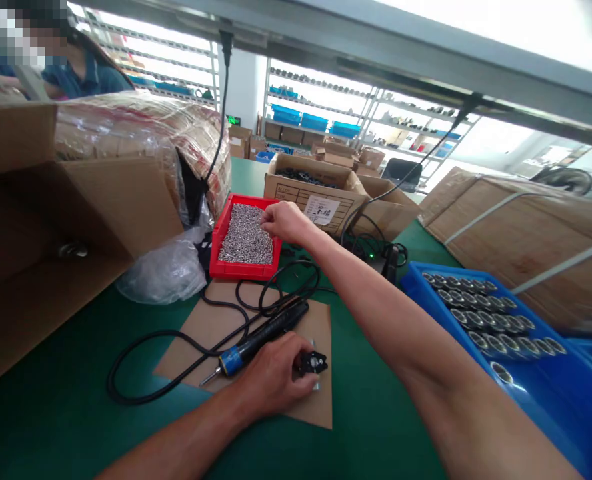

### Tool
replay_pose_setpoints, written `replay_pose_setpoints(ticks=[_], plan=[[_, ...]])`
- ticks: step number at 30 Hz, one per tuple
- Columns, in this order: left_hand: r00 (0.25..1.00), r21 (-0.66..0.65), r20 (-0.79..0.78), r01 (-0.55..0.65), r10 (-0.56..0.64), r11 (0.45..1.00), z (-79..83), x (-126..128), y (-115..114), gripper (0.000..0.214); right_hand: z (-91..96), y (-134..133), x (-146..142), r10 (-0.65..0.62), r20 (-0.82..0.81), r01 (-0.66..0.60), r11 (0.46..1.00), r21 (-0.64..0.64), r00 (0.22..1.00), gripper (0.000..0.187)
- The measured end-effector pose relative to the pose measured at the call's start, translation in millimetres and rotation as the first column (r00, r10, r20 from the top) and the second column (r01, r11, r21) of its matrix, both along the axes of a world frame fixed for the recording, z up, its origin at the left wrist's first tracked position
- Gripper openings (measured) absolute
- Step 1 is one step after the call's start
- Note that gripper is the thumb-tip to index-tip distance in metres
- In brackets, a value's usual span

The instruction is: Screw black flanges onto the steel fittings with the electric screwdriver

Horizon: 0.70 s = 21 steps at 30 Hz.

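My left hand (277, 373) is closed around a small black part with a bright round centre (314, 363), low over the flat cardboard sheet (319, 407). A pale metal piece shows partly beneath that part. Beside this hand lies a black electric screwdriver (263, 337) with a blue band, its bit pointing left. My right hand (287, 223) reaches over the right side of a red bin (246, 270). Its fingers are curled together at the small silver screws (246, 233) filling the bin; whatever is between the fingertips is hidden.
A blue tray (536, 393) with rows of metal rings (491, 320) stands at right. An open carton (96, 200) and plastic bag (163, 270) are at left. Behind the bin is a carton of black parts (316, 190). A black cable (141, 400) loops leftward; another person (89, 73) sits beyond.
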<state>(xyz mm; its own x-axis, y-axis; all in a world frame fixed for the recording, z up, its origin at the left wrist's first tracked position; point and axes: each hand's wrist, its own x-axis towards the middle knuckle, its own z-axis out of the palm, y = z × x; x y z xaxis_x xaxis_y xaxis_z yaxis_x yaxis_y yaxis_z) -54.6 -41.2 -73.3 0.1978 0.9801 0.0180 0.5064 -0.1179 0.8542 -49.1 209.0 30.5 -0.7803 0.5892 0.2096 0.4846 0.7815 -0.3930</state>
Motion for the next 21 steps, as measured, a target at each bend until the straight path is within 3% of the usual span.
replay_pose_setpoints(ticks=[4,9,12,16,20,21], plan=[[1.0,-0.027,-0.02,0.012,-0.013,1.0,3.0,2,2,0.023,10.8,-34,53,0.0,-0.241,-0.034,0.99,-0.138,0.971,0.018],[1.0,-0.037,-0.01,0.012,-0.012,0.999,-1.8,3,2,0.023,-2.5,-101,131,-0.127,-0.289,0.023,0.94,-0.34,0.949,0.014],[1.0,-0.032,-0.007,0.007,-0.008,0.999,-4.8,2,1,0.024,-27.2,-132,163,-0.225,-0.246,0.061,0.842,-0.536,0.943,0.012],[1.0,-0.022,-0.004,0.011,-0.011,1.0,-4.9,3,0,0.02,-58.8,-154,182,-0.266,-0.215,0.002,0.632,-0.775,0.94,0.012],[1.0,-0.006,-0.012,-0.001,0.001,1.0,-2.6,4,1,0.021,-75.3,-162,184,-0.245,-0.238,-0.042,0.61,-0.791,0.94,0.012],[1.0,-0.008,-0.014,-0.001,0.0,1.0,-2.4,4,1,0.021,-77.3,-163,183,-0.266,-0.226,-0.032,0.578,-0.815,0.937,0.014]])
